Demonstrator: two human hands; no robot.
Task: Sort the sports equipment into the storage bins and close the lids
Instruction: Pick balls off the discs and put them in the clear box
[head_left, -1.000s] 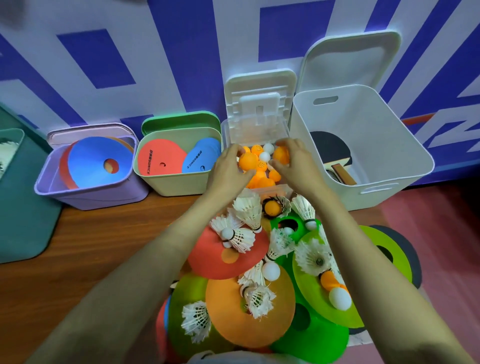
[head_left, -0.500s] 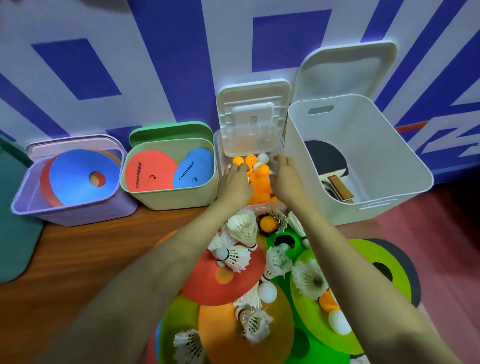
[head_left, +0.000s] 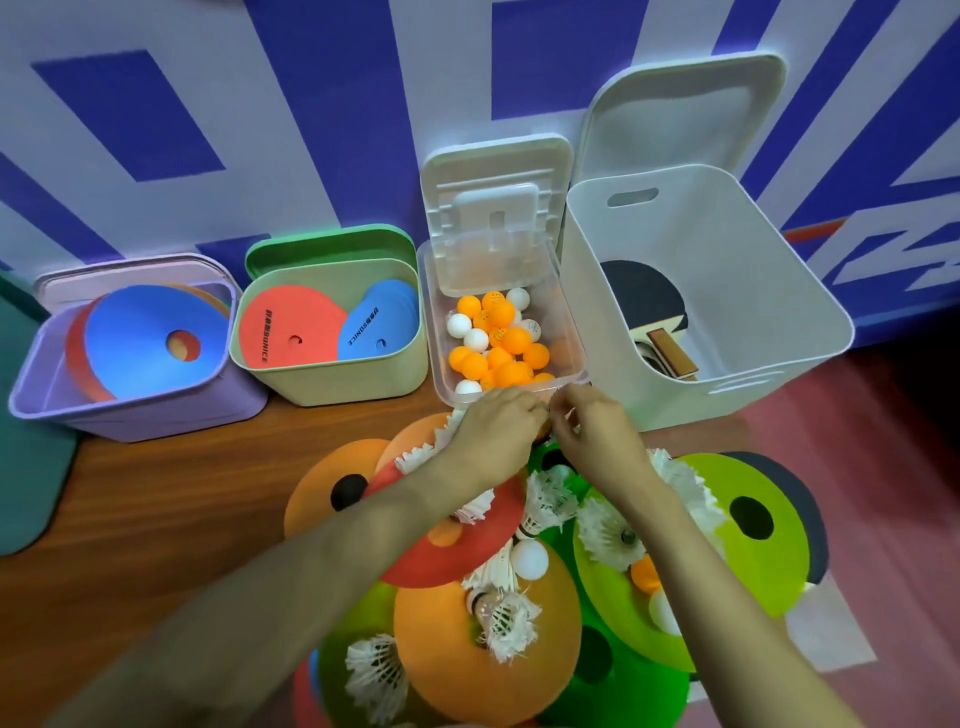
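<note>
My 2 hands are close together, just in front of the clear bin (head_left: 565, 332). My left hand (head_left: 493, 436) and my right hand (head_left: 592, 436) both curl their fingers down into the pile. I cannot tell if they hold anything. The clear bin has lots of orange and white balls (head_left: 511, 340) in it, and its lid (head_left: 493, 223) stands up. Shuttlecocks (head_left: 506, 621), flat cones (head_left: 447, 654) and a loose white ball (head_left: 529, 558) lie in the pile under my arms.
</note>
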